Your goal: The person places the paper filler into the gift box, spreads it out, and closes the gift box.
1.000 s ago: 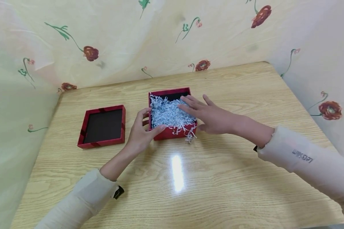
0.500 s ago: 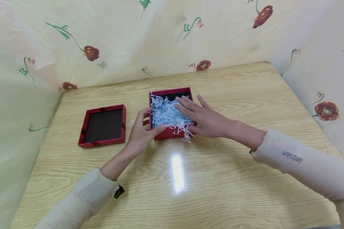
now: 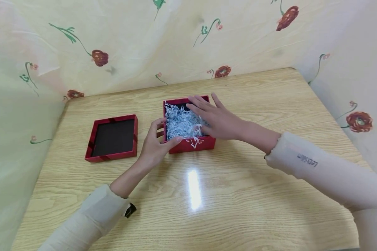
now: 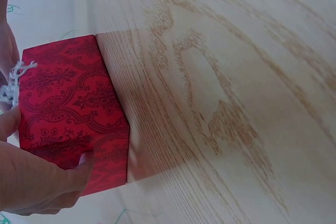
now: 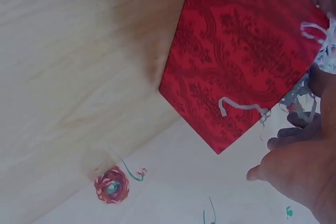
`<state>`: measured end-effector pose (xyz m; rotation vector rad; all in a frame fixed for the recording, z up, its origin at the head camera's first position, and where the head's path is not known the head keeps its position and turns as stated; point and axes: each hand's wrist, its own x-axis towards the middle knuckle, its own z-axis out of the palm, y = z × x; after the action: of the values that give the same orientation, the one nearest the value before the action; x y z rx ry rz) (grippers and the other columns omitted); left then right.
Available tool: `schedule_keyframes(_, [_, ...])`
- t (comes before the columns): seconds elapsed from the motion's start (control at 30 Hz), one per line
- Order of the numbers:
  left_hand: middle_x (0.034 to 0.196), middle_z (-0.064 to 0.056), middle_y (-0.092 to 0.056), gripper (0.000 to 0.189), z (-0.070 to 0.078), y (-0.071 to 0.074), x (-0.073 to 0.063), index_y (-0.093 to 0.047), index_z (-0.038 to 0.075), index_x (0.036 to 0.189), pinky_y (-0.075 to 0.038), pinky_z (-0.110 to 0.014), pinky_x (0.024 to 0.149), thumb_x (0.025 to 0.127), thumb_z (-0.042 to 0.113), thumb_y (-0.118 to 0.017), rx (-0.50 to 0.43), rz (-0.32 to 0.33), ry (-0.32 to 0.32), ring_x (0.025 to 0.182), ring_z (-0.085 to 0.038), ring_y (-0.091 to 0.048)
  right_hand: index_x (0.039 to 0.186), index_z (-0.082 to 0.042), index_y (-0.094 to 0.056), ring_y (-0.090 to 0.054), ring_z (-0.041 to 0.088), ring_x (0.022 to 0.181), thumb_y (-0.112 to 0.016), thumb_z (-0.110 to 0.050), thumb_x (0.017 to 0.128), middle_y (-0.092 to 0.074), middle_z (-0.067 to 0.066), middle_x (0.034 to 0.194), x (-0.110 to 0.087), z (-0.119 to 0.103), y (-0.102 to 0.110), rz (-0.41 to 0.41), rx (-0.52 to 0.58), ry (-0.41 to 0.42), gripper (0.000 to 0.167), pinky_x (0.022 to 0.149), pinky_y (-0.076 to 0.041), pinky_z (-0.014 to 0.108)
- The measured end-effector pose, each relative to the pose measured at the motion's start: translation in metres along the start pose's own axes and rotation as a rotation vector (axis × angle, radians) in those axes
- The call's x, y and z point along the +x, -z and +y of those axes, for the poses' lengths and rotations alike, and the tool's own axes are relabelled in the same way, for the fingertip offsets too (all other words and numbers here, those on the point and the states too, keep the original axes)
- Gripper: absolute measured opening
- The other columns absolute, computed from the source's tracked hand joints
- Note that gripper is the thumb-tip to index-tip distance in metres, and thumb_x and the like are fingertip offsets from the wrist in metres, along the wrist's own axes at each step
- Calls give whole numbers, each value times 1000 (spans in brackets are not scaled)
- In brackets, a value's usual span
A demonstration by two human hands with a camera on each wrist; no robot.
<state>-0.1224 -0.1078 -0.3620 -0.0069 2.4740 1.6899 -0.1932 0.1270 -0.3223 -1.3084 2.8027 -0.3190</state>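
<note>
A red patterned box [image 3: 191, 146] stands on the table, its top uncovered and its inside black. Light blue-white shredded paper [image 3: 179, 122] fills much of it, and a few strands hang over the front edge. My left hand [image 3: 152, 146] holds the box by its left front corner, the thumb on the front face and the fingers along the left side. My right hand [image 3: 225, 122] lies with fingers extended over the paper at the box's right side, thumb by the strands. In the right wrist view, strands of paper hang over the box wall [image 5: 241, 45] near that hand.
Left of the box lies a red box lid [image 3: 113, 137], its black inside facing up. The wooden table [image 3: 245, 198] carries a bright light reflection in front of the box. Flower-printed cloth [image 3: 128, 45] hangs behind and at both sides.
My right hand has moved left and slightly back over the box. The paper strands that hung at the front right corner now sit higher, at the front edge. The left hand stays put.
</note>
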Motion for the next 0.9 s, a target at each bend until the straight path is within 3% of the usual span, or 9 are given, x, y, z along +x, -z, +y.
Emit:
schedule_keyframes(0.17, [145,-7,-36,76,-1,0,0,-30,21,146,-45,-42,101,86,35,-73,0,4,-4,128,-30,-43,152,-8,-26,-8,28,147,-63,-21,91,-13,12,160,18,5,3,-18,-75,2,73,113,10,56])
schedule_keyframes(0.4, [144,-7,-36,76,-2,0,0,-30,21,146,-45,-42,101,85,34,-74,-13,5,-9,128,-29,-43,152,-9,-28,-7,27,147,-62,-15,90,-12,11,160,30,9,3,-71,-59,-38,70,113,10,57])
schedule_keyframes(0.63, [144,-7,-36,76,-3,-1,0,-30,21,146,-45,-41,101,85,35,-74,-17,5,-15,129,-28,-42,150,-9,-33,-8,27,147,-59,-5,86,-16,10,160,26,10,6,-108,-10,-49,69,113,9,58])
schedule_keyframes(0.9, [144,-6,-36,77,-2,-1,0,-29,22,147,-45,-41,101,85,34,-74,-23,6,-12,129,-28,-42,151,-10,-31,-7,25,148,-65,-10,89,-16,9,160,15,14,37,-157,108,-70,70,114,11,53])
